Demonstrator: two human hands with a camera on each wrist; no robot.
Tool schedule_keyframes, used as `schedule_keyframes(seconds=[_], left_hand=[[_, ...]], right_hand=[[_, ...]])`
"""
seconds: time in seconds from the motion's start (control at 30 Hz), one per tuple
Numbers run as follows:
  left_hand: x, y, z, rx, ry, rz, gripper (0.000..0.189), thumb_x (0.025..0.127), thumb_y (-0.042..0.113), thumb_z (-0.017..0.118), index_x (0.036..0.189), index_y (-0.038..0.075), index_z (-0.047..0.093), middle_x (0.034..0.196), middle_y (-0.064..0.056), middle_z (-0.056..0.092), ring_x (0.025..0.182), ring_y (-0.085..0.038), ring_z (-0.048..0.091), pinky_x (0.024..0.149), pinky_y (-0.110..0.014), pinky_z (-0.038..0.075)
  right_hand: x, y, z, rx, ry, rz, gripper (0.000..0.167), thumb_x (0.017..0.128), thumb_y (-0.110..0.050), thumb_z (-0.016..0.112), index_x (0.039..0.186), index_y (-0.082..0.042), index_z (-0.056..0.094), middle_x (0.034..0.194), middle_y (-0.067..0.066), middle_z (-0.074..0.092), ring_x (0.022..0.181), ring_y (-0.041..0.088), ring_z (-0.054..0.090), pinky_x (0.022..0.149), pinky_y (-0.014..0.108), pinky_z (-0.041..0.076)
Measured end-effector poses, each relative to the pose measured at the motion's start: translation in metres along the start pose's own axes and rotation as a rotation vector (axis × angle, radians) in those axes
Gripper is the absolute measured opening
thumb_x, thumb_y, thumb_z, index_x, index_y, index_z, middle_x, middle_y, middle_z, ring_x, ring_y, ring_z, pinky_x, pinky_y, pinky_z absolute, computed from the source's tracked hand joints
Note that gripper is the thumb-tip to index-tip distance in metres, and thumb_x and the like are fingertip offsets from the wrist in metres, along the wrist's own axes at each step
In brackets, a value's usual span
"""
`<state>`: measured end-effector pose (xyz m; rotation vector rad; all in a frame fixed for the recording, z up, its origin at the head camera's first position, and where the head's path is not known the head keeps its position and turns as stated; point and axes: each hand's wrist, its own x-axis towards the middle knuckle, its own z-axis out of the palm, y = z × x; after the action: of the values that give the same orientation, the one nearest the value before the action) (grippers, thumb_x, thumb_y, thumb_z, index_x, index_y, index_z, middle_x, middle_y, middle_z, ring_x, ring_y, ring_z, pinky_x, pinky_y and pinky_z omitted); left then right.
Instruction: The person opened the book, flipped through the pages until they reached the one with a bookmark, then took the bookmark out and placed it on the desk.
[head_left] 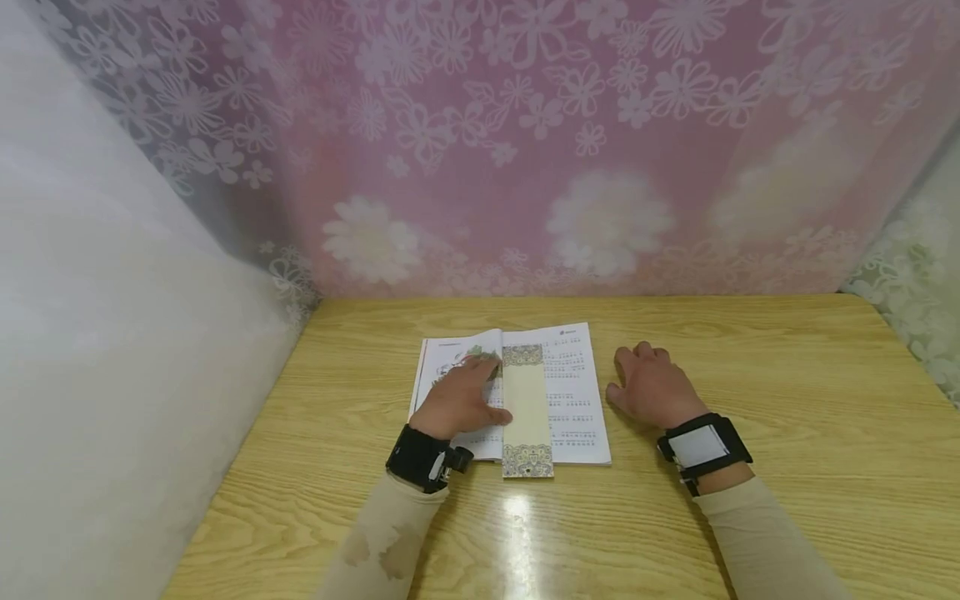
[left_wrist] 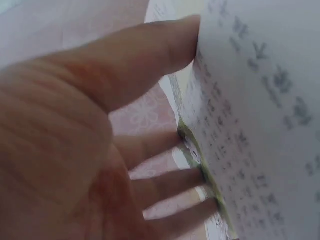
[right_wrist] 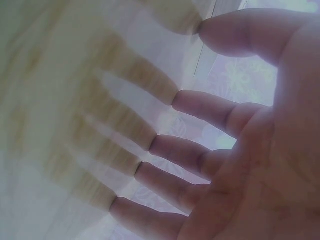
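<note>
An open book with printed text lies on the table, a coloured picture showing on its left page. Along its middle, over the right page, lies a long cream bookmark with patterned ends, its lower end reaching past the book's edge. My left hand rests on the left page, fingers spread, with the thumb tip at the bookmark's left side. In the left wrist view, the fingertips and thumb touch the printed page. To the right of the book, my right hand touches the tabletop with spread fingertips and holds nothing.
The wood-grain table is glossy and reflects the hand in the right wrist view. A pink flowered curtain hangs along its back edge, and a white sheet stands at the left. Each wrist wears a black strap.
</note>
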<state>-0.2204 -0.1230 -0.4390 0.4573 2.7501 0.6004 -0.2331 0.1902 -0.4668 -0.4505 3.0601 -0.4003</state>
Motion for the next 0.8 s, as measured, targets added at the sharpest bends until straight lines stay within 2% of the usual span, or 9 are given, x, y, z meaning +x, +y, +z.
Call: schedule_keyframes(seconds=[0.1, 0.3, 0.47, 0.67, 0.8], left_hand=[[-0.0027, -0.0012, -0.0006, -0.025, 0.010, -0.058, 0.093, 0.087, 0.042, 0.084, 0.161, 0.012, 0.037, 0.165, -0.014, 0.035, 0.154, -0.036, 0.029, 0.119, -0.056, 0.034], [-0.0017, 0.0014, -0.0023, 0.001, 0.034, -0.073, 0.090, 0.084, 0.043, 0.087, 0.157, 0.011, 0.045, 0.160, -0.022, 0.040, 0.147, -0.046, 0.037, 0.113, -0.061, 0.039], [-0.0018, 0.0016, -0.0012, -0.006, 0.051, -0.105, 0.089, 0.082, 0.045, 0.088, 0.152, 0.006, 0.050, 0.154, -0.025, 0.042, 0.138, -0.049, 0.045, 0.106, -0.059, 0.046], [0.0006, -0.0001, 0.0001, 0.018, 0.046, -0.081, 0.067, 0.090, 0.044, 0.080, 0.138, 0.002, 0.060, 0.148, -0.020, 0.052, 0.131, -0.045, 0.052, 0.101, -0.055, 0.049], [0.0004, -0.0001, 0.0001, 0.053, 0.040, -0.065, 0.063, 0.095, 0.041, 0.076, 0.141, 0.003, 0.059, 0.149, -0.021, 0.051, 0.134, -0.046, 0.050, 0.104, -0.056, 0.047]], right_hand=[[0.0017, -0.0021, 0.0010, 0.000, -0.004, -0.003, 0.025, 0.091, -0.023, 0.067, 0.097, -0.003, 0.054, 0.091, 0.018, 0.049, 0.082, 0.039, 0.050, 0.060, 0.045, 0.046], [0.0029, -0.0027, 0.0024, -0.010, -0.006, 0.007, 0.037, 0.092, -0.025, 0.067, 0.114, 0.004, 0.059, 0.106, 0.027, 0.055, 0.096, 0.047, 0.054, 0.068, 0.054, 0.051], [0.0019, -0.0028, 0.0028, -0.011, -0.017, 0.009, 0.038, 0.092, -0.025, 0.067, 0.115, 0.005, 0.059, 0.108, 0.028, 0.055, 0.097, 0.047, 0.054, 0.069, 0.053, 0.051], [0.0014, -0.0035, 0.0021, -0.006, -0.028, 0.021, 0.041, 0.093, -0.025, 0.067, 0.119, 0.005, 0.059, 0.110, 0.029, 0.055, 0.098, 0.047, 0.054, 0.070, 0.053, 0.051], [0.0015, -0.0039, 0.0028, -0.005, -0.030, 0.024, 0.042, 0.093, -0.025, 0.067, 0.121, 0.006, 0.059, 0.112, 0.029, 0.056, 0.100, 0.049, 0.055, 0.072, 0.055, 0.052]])
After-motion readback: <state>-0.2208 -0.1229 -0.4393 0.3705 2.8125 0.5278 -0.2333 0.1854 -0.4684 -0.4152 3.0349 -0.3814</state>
